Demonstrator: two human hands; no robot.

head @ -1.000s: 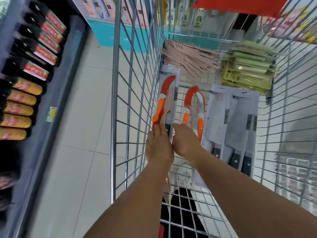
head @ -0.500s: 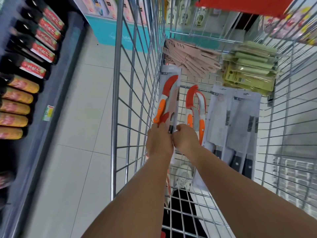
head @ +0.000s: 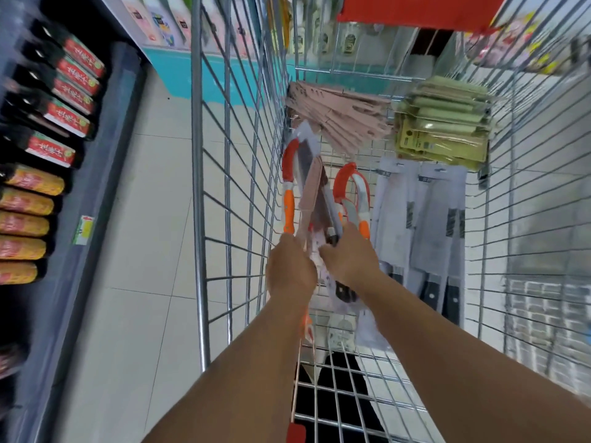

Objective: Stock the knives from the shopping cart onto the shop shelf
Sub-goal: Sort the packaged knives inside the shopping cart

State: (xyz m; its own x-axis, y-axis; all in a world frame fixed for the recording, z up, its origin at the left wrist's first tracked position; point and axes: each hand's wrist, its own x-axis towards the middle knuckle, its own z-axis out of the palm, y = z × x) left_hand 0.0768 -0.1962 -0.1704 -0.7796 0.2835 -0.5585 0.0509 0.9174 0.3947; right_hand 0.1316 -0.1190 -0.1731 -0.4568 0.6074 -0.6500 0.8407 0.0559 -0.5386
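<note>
Shop aisle, pale tiled floor point(head: 134, 251), and on the far left a dark shelf point(head: 96, 174) lined with rows of bottles point(head: 60, 110), red labels above, orange-yellow ones below, all lying with their caps pointing away. A small price tag point(head: 83, 229) sits on the shelf edge.

Moving right, there's the wire shopping cart point(head: 230, 187), its left wall standing tall between floor and load. Inside, hard against that wall, the orange-handled knife pack point(head: 292, 190) is tilted up off the cart floor, its near end raised. The left hand point(head: 289, 271) is curled around the pack's lower left edge, just under the orange handle. The right hand point(head: 348, 260) grips the same pack from the other side, thumb and fingers closed on its near right corner. Both hands are on it, almost touching each other.

Just beside the right hand lies a second orange knife pack point(head: 351, 193), flat on the cart floor. Beyond these, at the far end, a fanned pile of pinkish-brown sleeves point(head: 342, 116). Right again, grey-carded cleaver packs point(head: 425, 225) overlap flat, black handles toward us. Above them, a stack of green-and-yellow packets point(head: 444, 132) rests in the far right corner. A red sign point(head: 415, 9) hangs overhead.
</note>
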